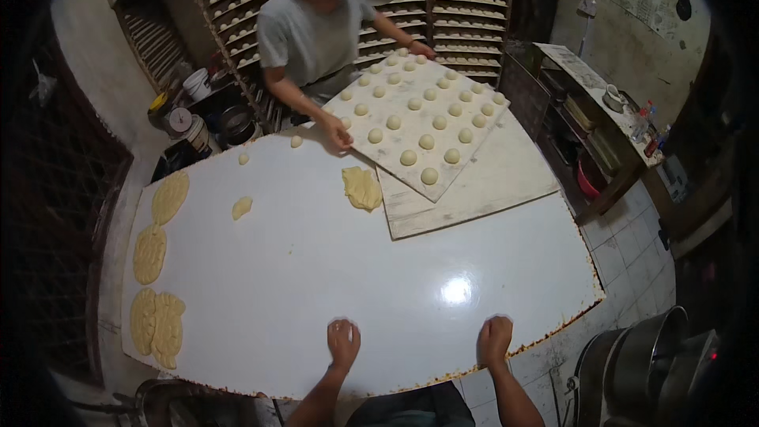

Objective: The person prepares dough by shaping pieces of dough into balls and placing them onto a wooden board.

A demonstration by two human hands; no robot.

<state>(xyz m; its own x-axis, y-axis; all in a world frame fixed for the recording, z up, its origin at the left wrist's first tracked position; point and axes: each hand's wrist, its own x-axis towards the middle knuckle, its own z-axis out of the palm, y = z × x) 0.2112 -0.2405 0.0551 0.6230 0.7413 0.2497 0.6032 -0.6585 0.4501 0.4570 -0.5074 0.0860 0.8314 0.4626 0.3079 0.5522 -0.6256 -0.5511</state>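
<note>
Both hands rest at 6 o'clock on the white surface [316, 269]: left hand [343, 343] with fingers curled together over what may be a small dough ball, right hand [494, 339] closed in a loose fist, nothing visible in it. Flattened patterned dough rounds [150, 253] lie at 9 o'clock. Dough lump [361, 187] sits toward 12. Beyond, a co-worker's hand [338, 133] steadies a board [482, 122] of dough balls [408, 157]. Judgement: light, even palm pressure should keep each ball round.
</note>
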